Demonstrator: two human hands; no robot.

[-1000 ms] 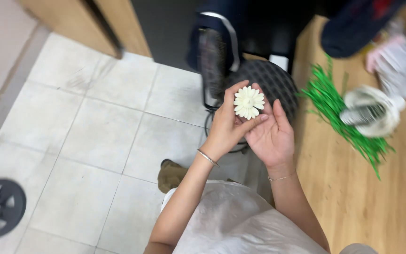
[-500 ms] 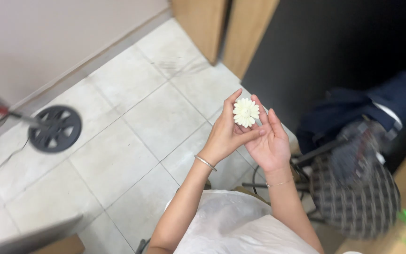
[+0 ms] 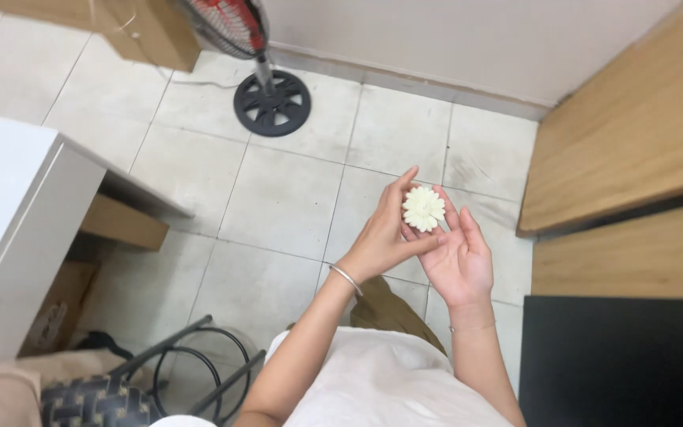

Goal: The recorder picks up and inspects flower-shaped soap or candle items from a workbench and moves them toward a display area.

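A small cream-white artificial flower head (image 3: 423, 208) sits between both my hands, above the tiled floor. My left hand (image 3: 385, 236), with a thin silver bangle on its wrist, pinches the flower from the left with thumb and fingers. My right hand (image 3: 460, 257) lies palm up under and beside the flower, its fingers touching the petals. The stem side of the flower is hidden by my fingers.
A standing fan (image 3: 266, 71) with a round black base stands on the floor ahead. A white cabinet (image 3: 17, 229) is at the left, a woven-seat stool (image 3: 112, 387) at the lower left, wooden panels (image 3: 618, 150) and a black surface (image 3: 618, 364) at the right.
The view has swung round the room: the chair, the green stems and the dark doorway are gone, the fan and white cabinet have come in. Both hands still hold the flower.
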